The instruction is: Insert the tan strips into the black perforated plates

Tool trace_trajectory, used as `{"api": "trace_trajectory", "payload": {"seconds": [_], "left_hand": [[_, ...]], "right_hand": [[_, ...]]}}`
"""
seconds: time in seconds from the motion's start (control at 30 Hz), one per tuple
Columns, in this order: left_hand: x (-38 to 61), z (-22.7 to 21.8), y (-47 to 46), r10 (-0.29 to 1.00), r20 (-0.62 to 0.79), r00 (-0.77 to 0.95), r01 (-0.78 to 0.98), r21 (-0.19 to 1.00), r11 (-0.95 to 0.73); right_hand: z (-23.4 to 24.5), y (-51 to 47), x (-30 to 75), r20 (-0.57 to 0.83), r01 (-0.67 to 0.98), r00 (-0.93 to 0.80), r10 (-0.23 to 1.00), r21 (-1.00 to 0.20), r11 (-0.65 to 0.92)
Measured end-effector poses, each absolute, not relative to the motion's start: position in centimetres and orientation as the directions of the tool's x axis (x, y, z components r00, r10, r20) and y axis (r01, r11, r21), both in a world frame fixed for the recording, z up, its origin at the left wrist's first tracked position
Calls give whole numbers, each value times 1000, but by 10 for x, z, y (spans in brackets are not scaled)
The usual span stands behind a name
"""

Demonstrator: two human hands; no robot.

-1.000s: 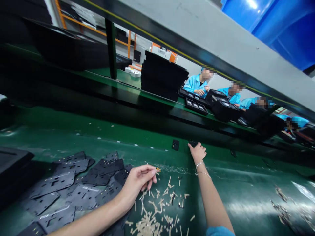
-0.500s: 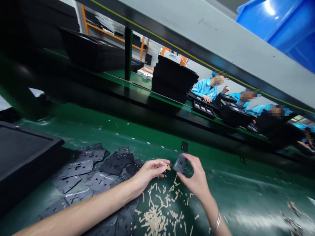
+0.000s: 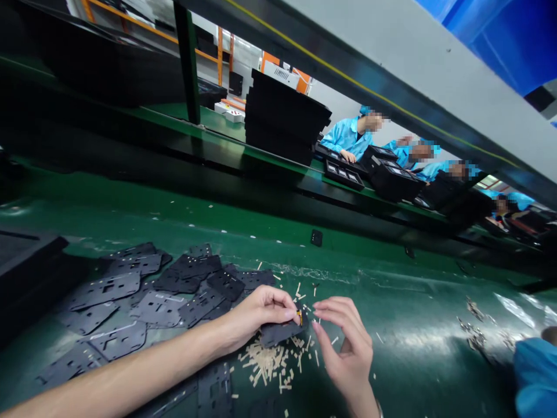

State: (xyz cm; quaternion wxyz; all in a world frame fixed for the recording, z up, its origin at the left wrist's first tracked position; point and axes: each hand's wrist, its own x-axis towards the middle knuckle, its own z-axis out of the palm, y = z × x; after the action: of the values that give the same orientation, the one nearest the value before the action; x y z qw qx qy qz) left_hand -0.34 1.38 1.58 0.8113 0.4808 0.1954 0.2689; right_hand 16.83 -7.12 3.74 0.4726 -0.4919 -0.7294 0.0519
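Note:
My left hand is closed, its thumb and fingertips pinched on a small orange-yellow piece. A thin dark plate sits right under those fingers; whether they grip it too is hard to tell. Just to the right, my right hand has its thumb and fingers apart, and I see nothing held in it. Below the plate lies a loose heap of short pale strips, some scattered toward both hands. Many flat black plates with cut-outs overlap on the green bench to the left.
A black tray stack stands at the left edge. Small metal parts lie at right, near a blue sleeve. A small black piece lies farther back. Behind a raised ledge, people in blue sit by black trays.
The dark plate has passed from my right hand to beneath my left fingers. My right hand has let go and moved down. The whole view has shifted slightly.

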Motion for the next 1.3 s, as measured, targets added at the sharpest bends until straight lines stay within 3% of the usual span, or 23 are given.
{"api": "trace_trajectory", "payload": {"seconds": [0.13, 0.33, 0.47, 0.57, 0.73, 0.87, 1.0, 1.3], "left_hand": [[-5, 20, 10, 539, -93, 837, -214, 851, 480], [-4, 21, 6, 440, -178, 880, -157, 767, 623], [-3, 16, 7, 402, -196, 894, -136, 738, 662], [-3, 15, 8, 384, -207, 900, -116, 736, 667], [-2, 14, 10, 544, -140, 827, -171, 860, 482], [2, 8, 10, 677, -123, 726, -196, 906, 375], [7, 3, 6, 774, -141, 617, -196, 925, 324], [8, 11, -8, 807, -147, 572, -162, 944, 287]], "right_hand": [[38, -72, 163, 665, 704, -152, 731, -446, 552], [39, -75, 163, 650, 711, -222, 727, -402, 576], [41, -76, 160, 635, 693, -250, 731, -410, 593], [43, -76, 158, 593, 657, -236, 770, -487, 576], [40, -75, 164, 444, 466, 68, 893, -806, 365], [29, -72, 168, 151, 236, 248, 957, -967, 91], [20, -69, 159, 4, 175, 311, 950, -983, -53], [23, -68, 145, 29, 317, 400, 916, -942, -108]]}}
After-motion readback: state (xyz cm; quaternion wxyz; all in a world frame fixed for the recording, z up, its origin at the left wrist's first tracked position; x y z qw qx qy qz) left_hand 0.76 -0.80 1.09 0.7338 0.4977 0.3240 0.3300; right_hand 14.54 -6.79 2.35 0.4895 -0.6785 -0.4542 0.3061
